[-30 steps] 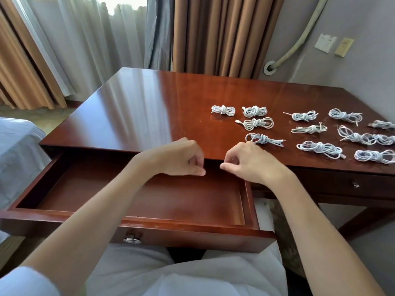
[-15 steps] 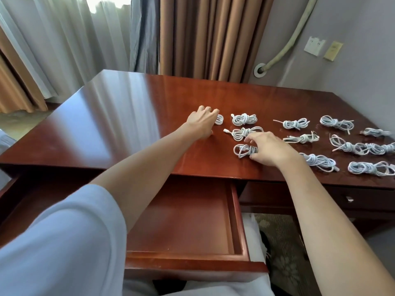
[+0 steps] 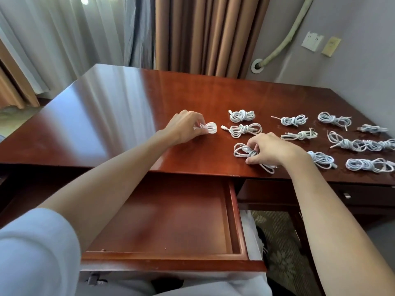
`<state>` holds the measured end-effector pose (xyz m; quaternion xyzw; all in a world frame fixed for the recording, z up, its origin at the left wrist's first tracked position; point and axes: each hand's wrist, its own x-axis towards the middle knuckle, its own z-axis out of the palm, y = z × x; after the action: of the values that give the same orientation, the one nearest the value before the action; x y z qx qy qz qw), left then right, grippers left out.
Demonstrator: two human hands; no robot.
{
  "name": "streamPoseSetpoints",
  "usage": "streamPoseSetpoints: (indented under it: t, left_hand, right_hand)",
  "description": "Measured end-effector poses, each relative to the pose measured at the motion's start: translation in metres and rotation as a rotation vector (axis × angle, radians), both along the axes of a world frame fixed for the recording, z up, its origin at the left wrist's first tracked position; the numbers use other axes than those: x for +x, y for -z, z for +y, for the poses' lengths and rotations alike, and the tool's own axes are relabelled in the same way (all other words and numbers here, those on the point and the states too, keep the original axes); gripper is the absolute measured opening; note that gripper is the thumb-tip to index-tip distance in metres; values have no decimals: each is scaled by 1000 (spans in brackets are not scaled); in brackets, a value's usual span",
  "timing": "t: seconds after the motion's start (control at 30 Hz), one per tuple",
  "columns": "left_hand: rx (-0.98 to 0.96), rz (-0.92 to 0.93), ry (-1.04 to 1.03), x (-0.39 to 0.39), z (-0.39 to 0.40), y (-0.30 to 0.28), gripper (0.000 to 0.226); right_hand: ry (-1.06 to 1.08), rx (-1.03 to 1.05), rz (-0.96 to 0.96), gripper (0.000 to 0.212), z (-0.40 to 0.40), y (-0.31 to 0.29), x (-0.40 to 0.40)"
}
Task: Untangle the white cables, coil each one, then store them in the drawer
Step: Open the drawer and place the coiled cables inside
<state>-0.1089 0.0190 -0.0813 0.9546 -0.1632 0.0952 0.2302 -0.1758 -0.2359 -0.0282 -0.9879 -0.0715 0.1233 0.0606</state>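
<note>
- Since half a second before: both hands closed on coiled cables they had only been touching; left hand (image 3: 184,127) drawn slightly back toward the desk's front edge with its coil.
- Left hand: fingers curled, pinching a small coiled white cable (image 3: 208,128) at its knotted end, loops fanned out to the right of the fingertips, on or just above the desk top (image 3: 119,116), hard to tell which.
- Right hand (image 3: 270,149): thumb and fingers curled round the middle of another coiled white cable (image 3: 242,149), loops spread left of the fingers, tail trailing below the palm near the desk edge.
- Just beyond the right hand: two more coils (image 3: 242,122), one behind the other.
- Right of the right hand: remaining coils (image 3: 339,135) in rough rows, untouched.
- Below and between both forearms: open drawer (image 3: 234,214), pulled out, no cable seen inside.
</note>
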Motion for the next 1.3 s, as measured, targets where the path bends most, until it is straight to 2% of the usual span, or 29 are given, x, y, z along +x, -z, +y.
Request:
streamPoseSetpoints:
  t: [0.17,0.3,0.4,0.53,0.63,0.77,0.93,1.1,1.3]
  left_hand:
    - [115,-62,102,-52,7,-3,21]
    - [41,-90,287,-107,9,-11,12]
    - [-11,-10,385,-159,-1,-5,9]
    - [65,104,411,-206,-19,28,19]
    - [164,153,465,-215,-27,46,22]
    - [205,236,445,-212,-30,53,20]
    - [4,383,389,-215,-36,61,19]
    - [-60,387,460,-214,-35,57,17]
    - [-51,391,376,-207,2,47,14]
  right_hand:
    - [-5,40,-38,24,4,-8,-13]
    - [-58,69,-133,26,8,-17,-26]
    - [-89,78,-173,20,17,-22,-34]
    - [-175,129,-164,16,31,-23,-46]
    - [-243,197,-145,24,43,-19,-56]
    - [-270,250,-124,20,47,-11,-62]
    - [-296,252,-78,23,49,-4,-65]
    - [-329,237,-44,26,59,2,-68]
    - [-374,296,-20,28,68,11,-79]
